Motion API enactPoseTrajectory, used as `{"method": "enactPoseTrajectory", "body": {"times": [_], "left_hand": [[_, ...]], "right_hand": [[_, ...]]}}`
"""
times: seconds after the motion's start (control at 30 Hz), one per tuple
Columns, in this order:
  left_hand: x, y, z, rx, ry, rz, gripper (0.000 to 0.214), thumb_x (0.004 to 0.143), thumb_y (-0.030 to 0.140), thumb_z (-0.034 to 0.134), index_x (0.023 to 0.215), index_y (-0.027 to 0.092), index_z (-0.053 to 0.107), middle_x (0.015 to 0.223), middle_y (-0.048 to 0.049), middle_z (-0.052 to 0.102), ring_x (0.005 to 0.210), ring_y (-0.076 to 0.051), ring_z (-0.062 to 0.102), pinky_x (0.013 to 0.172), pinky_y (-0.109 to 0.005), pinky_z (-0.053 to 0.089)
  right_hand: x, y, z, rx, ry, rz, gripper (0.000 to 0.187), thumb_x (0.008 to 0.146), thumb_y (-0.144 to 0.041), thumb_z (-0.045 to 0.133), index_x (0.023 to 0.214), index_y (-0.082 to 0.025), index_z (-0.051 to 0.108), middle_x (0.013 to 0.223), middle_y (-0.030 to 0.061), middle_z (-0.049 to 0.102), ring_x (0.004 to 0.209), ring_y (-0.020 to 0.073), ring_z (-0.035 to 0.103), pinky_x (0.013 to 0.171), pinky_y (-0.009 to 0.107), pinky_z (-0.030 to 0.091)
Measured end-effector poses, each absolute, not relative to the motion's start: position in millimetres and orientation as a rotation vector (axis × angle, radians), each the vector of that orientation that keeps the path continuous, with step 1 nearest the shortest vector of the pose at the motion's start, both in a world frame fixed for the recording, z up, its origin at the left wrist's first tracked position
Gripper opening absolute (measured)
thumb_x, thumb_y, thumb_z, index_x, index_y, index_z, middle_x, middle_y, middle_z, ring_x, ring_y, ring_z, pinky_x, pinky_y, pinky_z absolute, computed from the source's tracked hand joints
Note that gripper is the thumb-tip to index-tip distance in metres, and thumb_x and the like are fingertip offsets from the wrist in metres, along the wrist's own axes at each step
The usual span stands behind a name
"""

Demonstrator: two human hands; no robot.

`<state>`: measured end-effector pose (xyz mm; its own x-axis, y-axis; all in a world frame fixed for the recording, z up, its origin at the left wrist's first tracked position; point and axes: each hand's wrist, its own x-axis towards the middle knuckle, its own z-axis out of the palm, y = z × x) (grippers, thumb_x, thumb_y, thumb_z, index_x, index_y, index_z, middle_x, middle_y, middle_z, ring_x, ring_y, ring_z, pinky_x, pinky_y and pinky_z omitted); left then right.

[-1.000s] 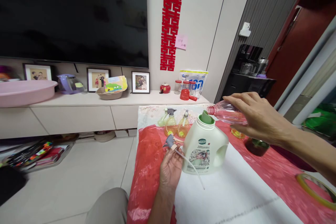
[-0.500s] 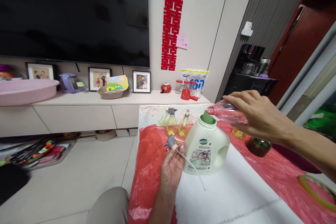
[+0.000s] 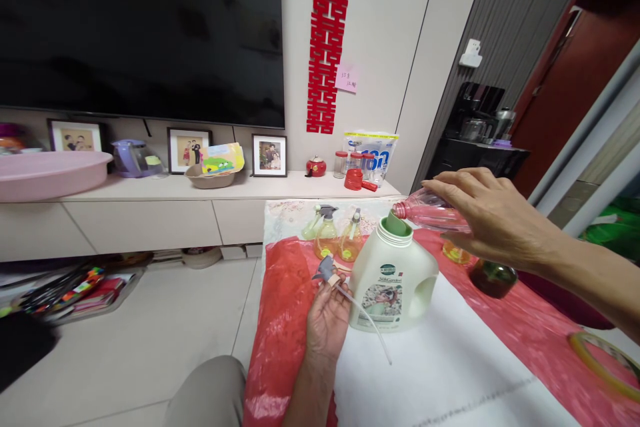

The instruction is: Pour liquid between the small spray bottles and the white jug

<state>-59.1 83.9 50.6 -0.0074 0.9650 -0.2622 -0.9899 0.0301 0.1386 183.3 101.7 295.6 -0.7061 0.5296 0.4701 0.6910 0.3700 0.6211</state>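
My right hand (image 3: 493, 217) grips a clear pink bottle (image 3: 433, 211), tipped nearly level. The bottle's mouth lies at the green spout of a pale green detergent jug (image 3: 393, 273), which stands upright without a cap. Whether liquid is flowing I cannot make out. In my left hand (image 3: 329, 320), palm up, a grey spray nozzle (image 3: 326, 269) with a wooden-looking collar is held between the fingers. Its thin clear tube slants down past the jug's front. Behind my left hand stand two amber spray bottles (image 3: 327, 240) with triggers on.
The table has a red plastic cover (image 3: 283, 320) and a white sheet (image 3: 430, 373). To the right are a dark brown bottle (image 3: 493, 278), a yellow-capped bottle bottom (image 3: 456, 252) and a tape roll (image 3: 583, 363). A white cabinet (image 3: 240, 195) with picture frames runs behind.
The pink bottle and my right hand have shifted very slightly, the bottle's base a little higher. My left hand and the nozzle stay put.
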Motion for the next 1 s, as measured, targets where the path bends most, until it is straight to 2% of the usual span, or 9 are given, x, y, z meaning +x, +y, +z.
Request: {"method": "enactPoseTrajectory", "body": {"times": [1.0], "left_hand": [[-58.1,83.8,47.2,-0.077,0.29,1.549,0.025,0.084,0.002,0.053,0.087,0.011,0.076,0.091,-0.0101,0.079,0.075,-0.014,0.073,0.076,-0.027,0.06]], "right_hand": [[179.2,99.4,305.2,-1.077,-2.436,-1.333,0.061,0.085,-0.034,0.053,0.145,-0.024,0.042,0.137,0.0099,0.052,0.115,0.0288,0.046,0.073,0.034,0.033]]}}
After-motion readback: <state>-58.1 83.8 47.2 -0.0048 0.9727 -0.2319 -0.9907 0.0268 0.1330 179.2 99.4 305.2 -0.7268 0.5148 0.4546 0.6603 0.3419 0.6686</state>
